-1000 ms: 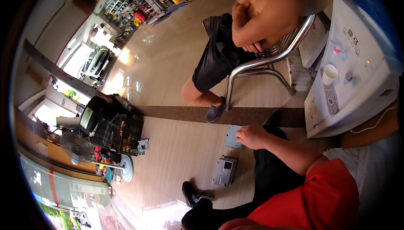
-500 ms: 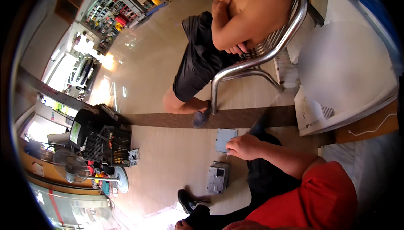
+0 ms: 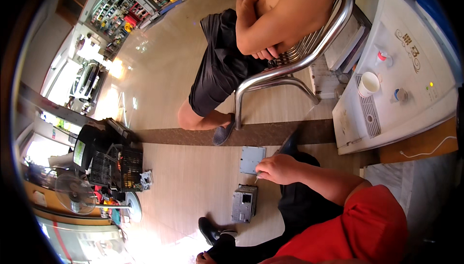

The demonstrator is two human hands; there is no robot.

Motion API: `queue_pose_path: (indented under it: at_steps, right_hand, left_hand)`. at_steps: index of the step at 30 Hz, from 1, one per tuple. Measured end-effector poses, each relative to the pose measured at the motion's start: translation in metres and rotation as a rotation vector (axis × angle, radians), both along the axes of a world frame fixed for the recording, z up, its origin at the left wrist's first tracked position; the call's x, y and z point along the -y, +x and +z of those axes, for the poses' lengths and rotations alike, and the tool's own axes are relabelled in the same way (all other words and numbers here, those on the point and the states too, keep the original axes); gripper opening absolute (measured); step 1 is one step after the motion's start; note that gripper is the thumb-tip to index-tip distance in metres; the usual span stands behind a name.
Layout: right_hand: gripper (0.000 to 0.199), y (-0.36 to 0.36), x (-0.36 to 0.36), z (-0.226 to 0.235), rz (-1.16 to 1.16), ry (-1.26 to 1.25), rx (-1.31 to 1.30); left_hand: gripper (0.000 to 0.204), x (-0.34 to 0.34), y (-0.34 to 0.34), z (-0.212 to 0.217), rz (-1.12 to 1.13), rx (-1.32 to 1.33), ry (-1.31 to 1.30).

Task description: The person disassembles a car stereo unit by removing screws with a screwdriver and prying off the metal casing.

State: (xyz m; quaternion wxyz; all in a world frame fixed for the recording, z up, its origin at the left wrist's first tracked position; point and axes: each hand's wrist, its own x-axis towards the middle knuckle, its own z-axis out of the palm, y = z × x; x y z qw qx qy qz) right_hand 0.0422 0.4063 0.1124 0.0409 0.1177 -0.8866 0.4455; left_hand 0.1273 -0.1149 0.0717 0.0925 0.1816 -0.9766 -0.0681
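My right hand (image 3: pixel 280 168) reaches out low over the tiled floor, its fingers closed around a thin metal tool whose tip points down and left. The tip sits at the lower right corner of a flat grey metal plate (image 3: pixel 251 159) lying on the floor. Just below it stands a small grey metal box with a front panel (image 3: pixel 244 203), apart from the hand. My red sleeve (image 3: pixel 367 225) and dark trousers fill the lower right. What may be my left hand (image 3: pixel 200 258) barely shows at the bottom edge beside a black shoe (image 3: pixel 211 231); its fingers are not readable.
Another person sits bare-chested on a metal tube chair (image 3: pixel 290 66), one slippered foot on the dark floor strip (image 3: pixel 193 136). A white water dispenser (image 3: pixel 396 71) with a cup stands on the right. A floor fan (image 3: pixel 77 194) and black crates (image 3: pixel 118 167) stand on the left.
The view has swung, so the seated person and the dispenser sit differently in it. My right hand stays at the grey plate's edge, now with the tool tip lower.
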Motion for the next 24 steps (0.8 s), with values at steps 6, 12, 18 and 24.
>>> queue_pose_path:
  at_steps: [6, 12, 18, 24]
  right_hand:
    - [0.02, -0.002, 0.001, -0.005, -0.015, 0.038, 0.073]
    - [0.016, 0.0, 0.004, 0.0, -0.02, 0.038, 0.057]
    - [0.015, -0.002, 0.007, -0.007, -0.029, -0.008, 0.038]
    - [0.014, -0.003, 0.008, 0.0, -0.027, -0.012, 0.035]
  left_hand:
    - [0.037, -0.028, -0.011, 0.045, -0.078, 0.291, -0.037]
    - [0.041, -0.003, -0.006, 0.027, -0.051, 0.26, -0.031]
    - [0.044, -0.023, -0.003, 0.046, 0.026, 0.352, 0.067]
    - [0.046, -0.005, 0.0, 0.033, 0.011, 0.291, 0.029]
